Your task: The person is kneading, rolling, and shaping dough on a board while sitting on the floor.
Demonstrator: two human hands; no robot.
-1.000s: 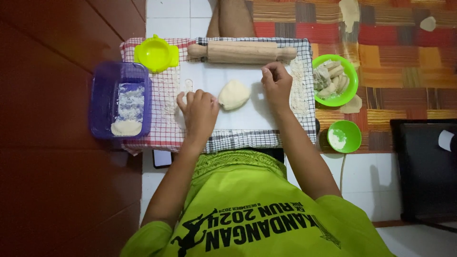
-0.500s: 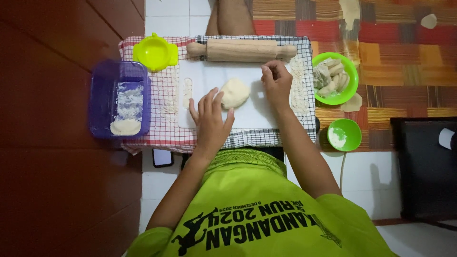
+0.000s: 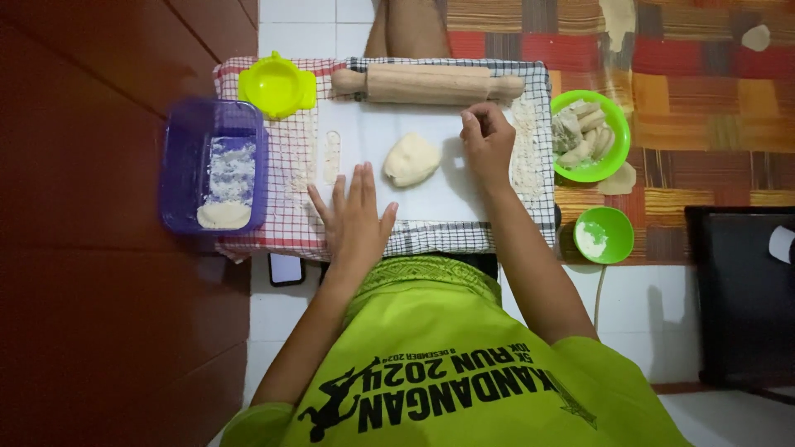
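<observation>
A pale dough lump [image 3: 411,159] lies in the middle of a white board [image 3: 431,203] set on a checked cloth [image 3: 286,232]. My left hand [image 3: 352,211] rests flat on the board with fingers spread, just left of and below the dough and not touching it. My right hand [image 3: 487,141] sits to the right of the dough with its fingers curled together, fingertips on the board below the wooden rolling pin [image 3: 429,84]. A strip of flour [image 3: 525,149] lies right beside this hand.
A yellow-green dumpling press [image 3: 277,84] sits at the back left. A purple tub [image 3: 215,170] with flour and dough stands on the left. Right of the cloth are a green bowl of shaped pieces [image 3: 590,136], a smaller green bowl [image 3: 604,234] and a dark stool [image 3: 741,298].
My left hand has slid from beside the dough back toward the near edge and now lies flat with fingers spread. My right hand has curled up and shifted slightly toward the rolling pin.
</observation>
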